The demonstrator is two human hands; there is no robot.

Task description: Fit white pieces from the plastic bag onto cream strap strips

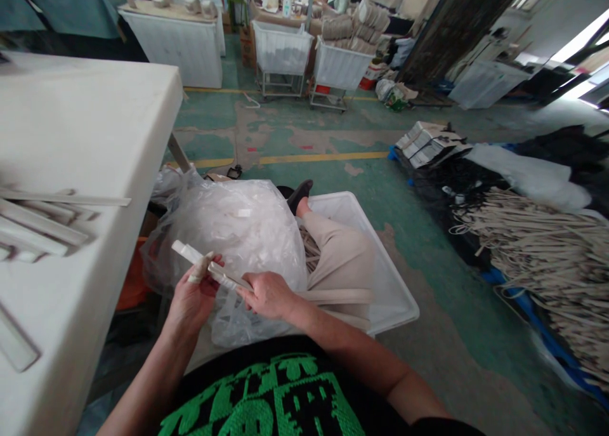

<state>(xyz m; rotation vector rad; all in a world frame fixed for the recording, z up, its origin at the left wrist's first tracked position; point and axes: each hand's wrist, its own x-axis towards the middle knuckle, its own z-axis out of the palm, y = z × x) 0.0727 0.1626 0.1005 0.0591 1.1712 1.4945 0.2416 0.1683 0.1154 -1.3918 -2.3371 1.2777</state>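
Left hand (200,290): fingers and thumb closed around a slim pale strip (229,277), one end jutting forward and left beyond my grip. Right hand (269,294): closed on the strip's nearer part; I cannot tell whether it is one piece or several. Position: strip held at a slant over a bulging clear plastic bag (257,226) in front of me. To my left, white table (104,112) with loose pale pieces (33,235). White tub (387,296) beside my trouser leg (340,249)
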